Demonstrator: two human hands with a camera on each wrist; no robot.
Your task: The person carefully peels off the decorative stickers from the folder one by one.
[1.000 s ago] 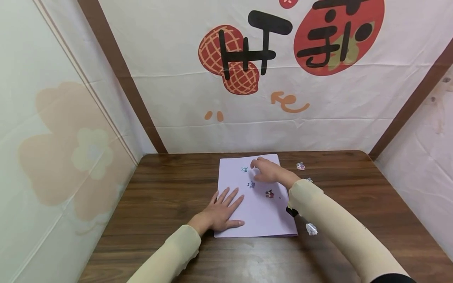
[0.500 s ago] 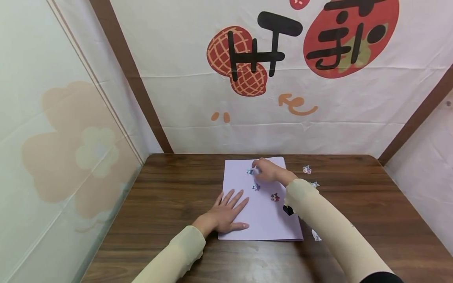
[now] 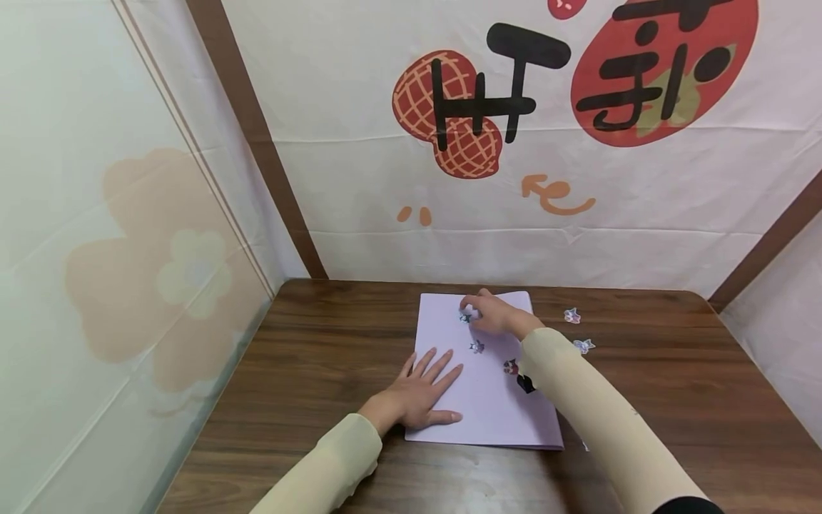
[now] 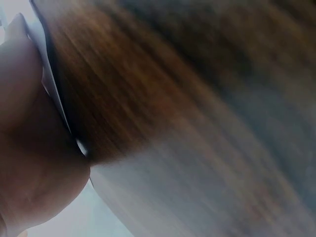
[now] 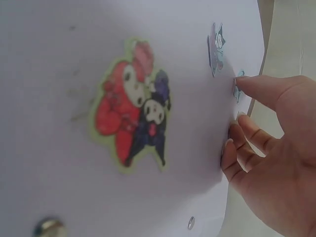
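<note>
A pale purple folder (image 3: 501, 414) lies on the wooden table. My left hand (image 3: 420, 396) rests flat on its lower left part, fingers spread. Near the folder's top, my right hand (image 3: 494, 314) is bent over a small bluish cartoon sticker (image 3: 465, 318). In the right wrist view the thumb tip of my right hand (image 5: 286, 143) touches this sticker (image 5: 239, 88), and the other fingertips bend down to the folder. Two more stickers are on the folder: a bluish one (image 3: 477, 347) and a red-and-black one (image 3: 511, 367), seen large as two cartoon figures (image 5: 126, 108).
On the table right of the folder lie two loose stickers (image 3: 572, 315) (image 3: 583, 346). A scrap is mostly hidden by the right sleeve (image 3: 578, 385). Round silvery studs (image 5: 191, 223) show on the folder. A printed cloth wall (image 3: 359, 257) stands behind the table.
The right hand has come down from beside the upper bluish sticker to touch it. The left hand stays flat on the folder. The head view has shifted slightly left.
</note>
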